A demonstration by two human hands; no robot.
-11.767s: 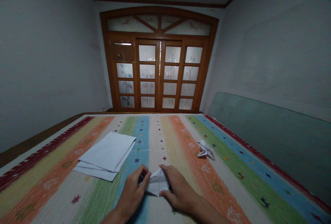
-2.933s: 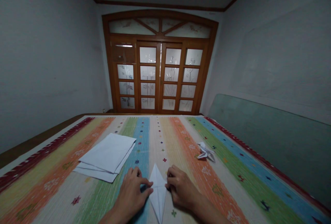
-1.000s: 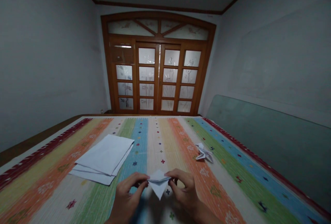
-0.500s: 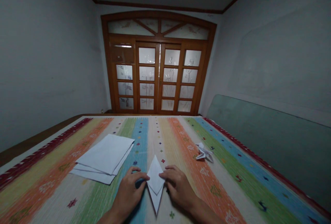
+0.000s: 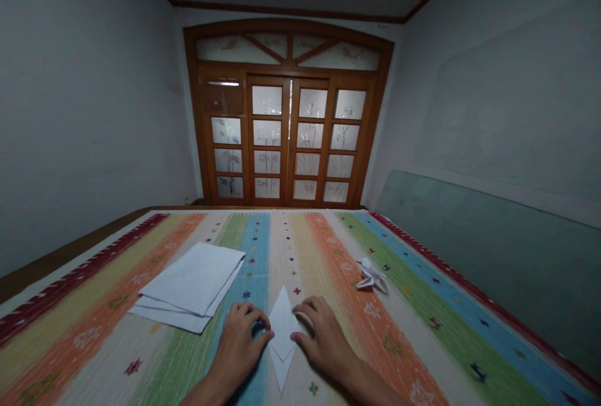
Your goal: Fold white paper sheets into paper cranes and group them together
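White folded-paper kite shape lies flat on a multicolour striped woven cloth, front centre of view, btwn both hands. Long axis runs almost straight fore-aft, pointing away from the wearer; far tip is clear of both hands, near tip lies closest to the wearer. A V-shaped fold crosses the lower part, w/ a narrow point below it.

L hand: bare, palm down, fingers lightly curved, tips at the obj's left edge. Released, not clenched; no pinch seen. R hand: bare, palm down, fingers loosely spread, tips at the obj's right edge, reaching slightly farther up the far half than the L. Also released; no grasp seen. Hands approx equally near the obj, R marginally farther up it. Light contact vs just beside: cannot confirm at either edge. Paper not lifted.

Surroundings: stack of loose white paper sheets, edges offset, on the cloth just left of and ahead of L hand, not touching it. Small white folded-paper figure lies well ahead and right of R hand. Brown wooden double doors w/ frosted glass panes at far end. Pale green panel leans along right wall.
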